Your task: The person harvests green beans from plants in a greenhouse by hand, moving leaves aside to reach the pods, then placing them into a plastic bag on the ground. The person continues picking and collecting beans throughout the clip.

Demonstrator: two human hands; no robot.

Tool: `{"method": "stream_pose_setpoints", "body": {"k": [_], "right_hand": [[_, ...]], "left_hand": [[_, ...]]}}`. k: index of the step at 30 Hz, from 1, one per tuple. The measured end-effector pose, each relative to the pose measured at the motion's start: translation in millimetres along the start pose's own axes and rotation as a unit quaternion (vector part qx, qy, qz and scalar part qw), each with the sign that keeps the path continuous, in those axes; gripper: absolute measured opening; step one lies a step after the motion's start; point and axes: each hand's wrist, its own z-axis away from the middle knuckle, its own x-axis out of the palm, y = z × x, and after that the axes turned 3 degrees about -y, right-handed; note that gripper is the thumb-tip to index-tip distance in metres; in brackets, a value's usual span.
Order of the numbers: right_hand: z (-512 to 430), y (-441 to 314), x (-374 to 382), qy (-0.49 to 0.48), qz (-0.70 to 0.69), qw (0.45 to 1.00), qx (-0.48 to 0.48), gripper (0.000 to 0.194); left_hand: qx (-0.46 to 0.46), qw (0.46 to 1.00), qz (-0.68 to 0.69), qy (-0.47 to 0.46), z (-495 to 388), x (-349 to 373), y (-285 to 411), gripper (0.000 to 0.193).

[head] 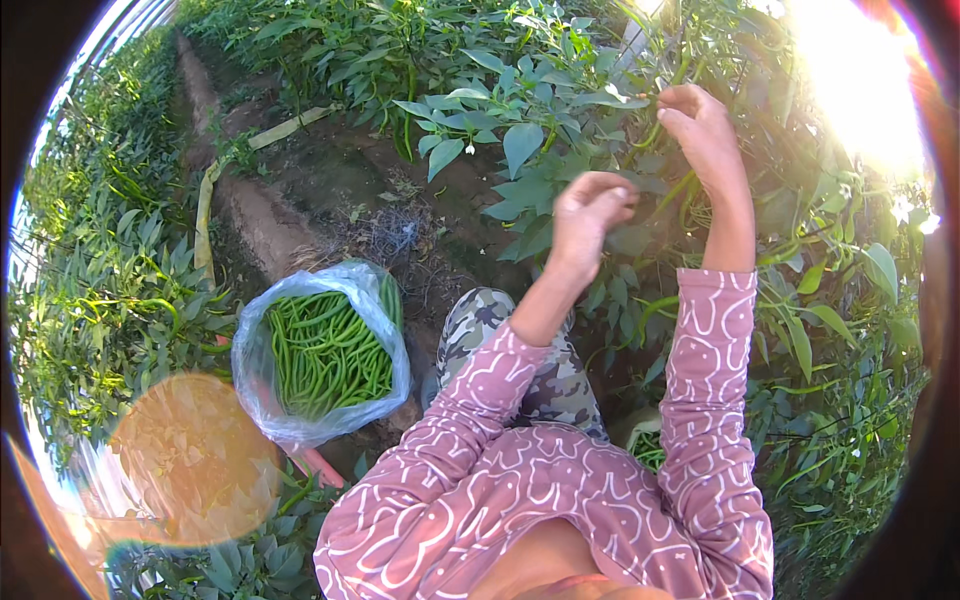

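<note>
My right hand is raised among the chili pepper plants, thumb and fingers curled close beside a stem. Whether it grips anything cannot be made out. Lower and to its left, my left hand is blurred, its fingers bent in front of the leaves; what lies inside them is hidden. Long green chili peppers hang on the plant between and below my hands. At my left, a clear plastic bag stands with its mouth wide, holding many picked green chili peppers.
Bare soil runs between the rows, with dry plant litter beyond the bag. A pale flat strip crosses the ground. More pepper plants line the left. A second bag with green peppers is partly hidden by my right arm. Sun glare whitens the upper right.
</note>
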Motion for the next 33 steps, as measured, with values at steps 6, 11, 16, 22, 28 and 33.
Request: {"method": "stream_pose_setpoints", "body": {"k": [6, 11, 16, 22, 28, 33], "right_hand": [[7, -10, 3, -0.103, -0.233, 0.967, 0.006, 0.027], [-3, -21, 57, -0.176, 0.025, 0.977, -0.119, 0.019], [-14, 1, 96, -0.073, 0.217, 0.967, -0.115, 0.014], [-14, 37, 79, 0.03, 0.155, 0.979, -0.128, 0.015], [5, 22, 69, 0.021, 0.042, 0.985, -0.169, 0.014], [22, 20, 77, 0.118, 0.216, 0.939, -0.24, 0.025]], "left_hand": [[0.114, 0.95, -0.062, 0.285, -28, -100, 28, 0.017], [0.155, 0.974, -0.041, 0.16, -61, -124, 32, 0.03], [0.129, 0.989, -0.049, 0.054, -75, -103, 46, 0.025], [0.103, 0.981, -0.145, -0.08, -88, -90, 57, 0.026], [0.088, 0.958, -0.202, -0.186, -105, -78, 51, 0.025], [0.017, 0.959, -0.134, -0.249, -109, -59, 49, 0.034]]}}
